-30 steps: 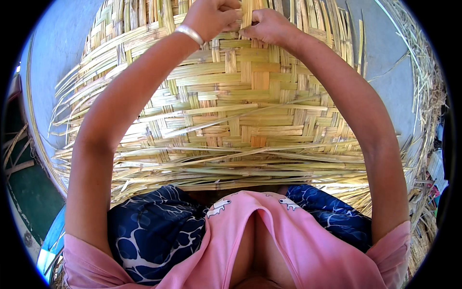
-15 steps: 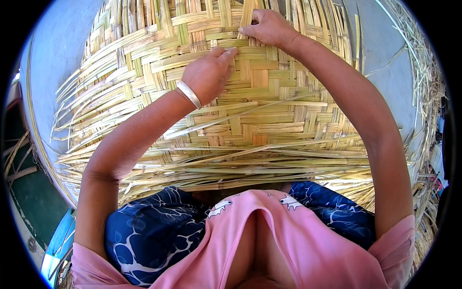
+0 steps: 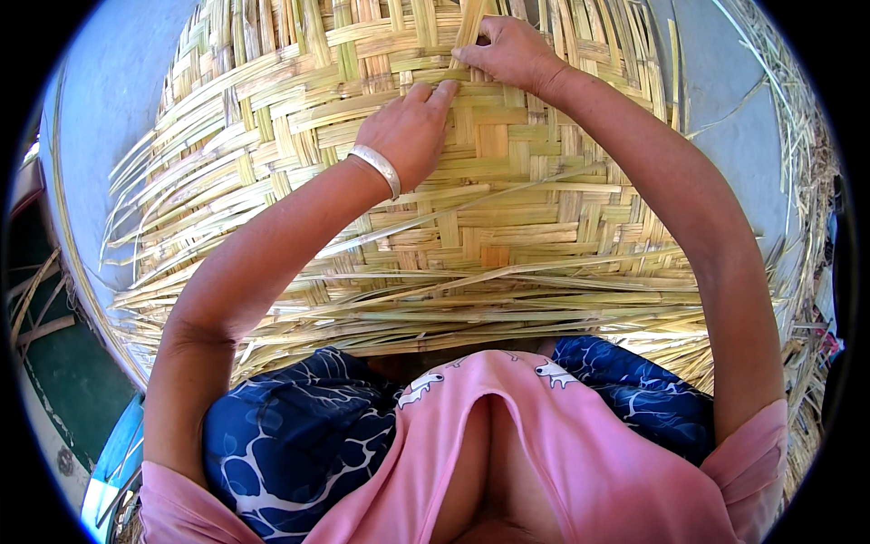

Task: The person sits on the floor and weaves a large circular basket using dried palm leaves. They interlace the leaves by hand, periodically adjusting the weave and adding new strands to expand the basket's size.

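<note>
A half-woven mat of split bamboo-like strips point(image 3: 562, 213) lies before me, pale yellow and green, in a crossing pattern. At its far middle, my right hand point(image 3: 512, 54) pinches a flat upright strip point(image 3: 468, 29) between thumb and fingers. My left hand point(image 3: 408, 131), with a silver bangle point(image 3: 377, 170) on the wrist, rests on the weave just nearer and to the left. Its forefinger is stretched toward the foot of the held strip. Its other fingertips are partly hidden against the mat.
Loose strip ends fan out at the mat's left edge point(image 3: 136, 236). Long unwoven strips point(image 3: 471, 317) lie along the near edge by my knees. A grey-blue floor point(image 3: 720, 100) surrounds the mat, with a heap of dry strips point(image 3: 807, 172) along the right.
My left hand has shifted slightly right and its forefinger now points further up, nearer my right hand. The right hand keeps its pinch on the strip and has hardly moved.
</note>
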The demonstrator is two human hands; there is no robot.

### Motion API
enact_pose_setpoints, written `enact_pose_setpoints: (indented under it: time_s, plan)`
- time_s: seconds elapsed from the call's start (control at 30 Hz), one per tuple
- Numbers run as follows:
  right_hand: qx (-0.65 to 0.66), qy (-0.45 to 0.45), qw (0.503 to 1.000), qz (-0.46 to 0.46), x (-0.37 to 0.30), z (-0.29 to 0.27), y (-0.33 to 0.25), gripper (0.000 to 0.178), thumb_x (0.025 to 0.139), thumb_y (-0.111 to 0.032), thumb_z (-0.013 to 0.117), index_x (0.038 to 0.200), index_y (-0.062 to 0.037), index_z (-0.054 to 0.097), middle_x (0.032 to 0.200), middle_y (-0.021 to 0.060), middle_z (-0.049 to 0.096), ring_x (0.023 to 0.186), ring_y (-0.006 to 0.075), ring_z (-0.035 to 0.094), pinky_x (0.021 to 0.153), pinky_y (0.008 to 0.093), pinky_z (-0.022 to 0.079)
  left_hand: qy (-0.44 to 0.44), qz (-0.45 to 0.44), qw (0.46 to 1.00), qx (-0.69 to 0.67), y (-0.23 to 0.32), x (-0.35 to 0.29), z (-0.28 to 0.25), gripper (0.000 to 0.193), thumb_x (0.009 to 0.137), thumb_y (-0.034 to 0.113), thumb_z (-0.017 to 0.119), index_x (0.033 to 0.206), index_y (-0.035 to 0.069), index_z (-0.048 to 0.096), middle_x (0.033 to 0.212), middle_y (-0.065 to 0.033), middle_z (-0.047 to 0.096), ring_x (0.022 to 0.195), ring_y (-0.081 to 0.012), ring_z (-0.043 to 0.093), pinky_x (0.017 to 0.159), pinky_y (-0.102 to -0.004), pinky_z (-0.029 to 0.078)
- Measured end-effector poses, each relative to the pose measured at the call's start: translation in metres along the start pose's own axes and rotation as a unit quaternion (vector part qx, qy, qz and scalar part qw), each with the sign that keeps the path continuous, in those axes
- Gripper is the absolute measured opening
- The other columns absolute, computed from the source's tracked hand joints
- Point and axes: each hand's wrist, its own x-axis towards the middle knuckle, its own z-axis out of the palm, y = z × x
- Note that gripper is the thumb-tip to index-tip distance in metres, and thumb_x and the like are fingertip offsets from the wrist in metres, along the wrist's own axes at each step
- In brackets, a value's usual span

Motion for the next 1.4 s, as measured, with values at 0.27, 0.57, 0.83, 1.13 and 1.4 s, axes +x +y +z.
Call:
enact_pose_setpoints:
  time_s: [0.27,0.57,0.83,1.13,1.4]
  plan:
    - [-0.062,-0.008,0.998,-0.032,0.0,-0.014,-0.016,0.04,0.075,-0.037,0.066,0.085,0.002,0.063,0.071,0.0137,0.063,0.065,0.0224,0.061,0.064,0.0349,0.048,-0.016,-0.028,0.971,-0.238,-0.011,0.022,-0.003,0.035,0.083,0.012,0.054,0.117,0.001,0.051,0.096,-0.0177,0.063,0.086,-0.0311,0.061,0.077,-0.0368,0.049]
    - [-0.061,-0.163,0.985,-0.014,0.02,-0.028,-0.027,0.029,0.076,-0.025,0.065,0.088,0.0019,0.063,0.072,0.0135,0.063,0.067,0.0233,0.061,0.059,0.035,0.047,-0.016,-0.086,0.942,-0.323,0.003,0.026,0.002,0.028,0.083,0.017,0.06,0.102,-0.003,0.055,0.079,-0.0094,0.062,0.067,-0.0166,0.06,0.062,-0.0295,0.049]
    - [-0.078,-0.101,0.988,-0.087,0.014,-0.023,-0.023,0.035,0.074,-0.029,0.065,0.088,0.0022,0.06,0.076,0.0163,0.064,0.07,0.0277,0.061,0.065,0.0366,0.048,0.055,-0.146,0.903,-0.4,-0.03,0.046,-0.031,0.024,0.084,0.017,0.06,0.1,-0.001,0.056,0.083,-0.0052,0.062,0.065,-0.0113,0.059,0.057,-0.0245,0.049]
    - [0.162,-0.189,0.968,0.021,0.013,-0.032,-0.03,0.019,0.081,-0.02,0.065,0.086,-0.0023,0.06,0.066,0.0049,0.058,0.053,0.012,0.056,0.045,0.0264,0.044,0.022,-0.042,0.905,-0.422,-0.064,0.106,-0.05,0.023,0.083,0.02,0.064,0.095,0.001,0.062,0.078,-0.0055,0.064,0.07,-0.0117,0.061,0.062,-0.0273,0.05]
    - [0.217,-0.182,0.956,0.079,0.019,-0.032,-0.027,0.019,0.082,-0.02,0.063,0.079,-0.0022,0.057,0.065,0.004,0.056,0.052,0.011,0.054,0.045,0.025,0.044,0.001,-0.098,0.914,-0.394,-0.052,0.11,-0.057,0.022,0.081,0.024,0.067,0.09,0.003,0.066,0.076,-0.002,0.064,0.067,-0.0081,0.058,0.063,-0.0233,0.049]
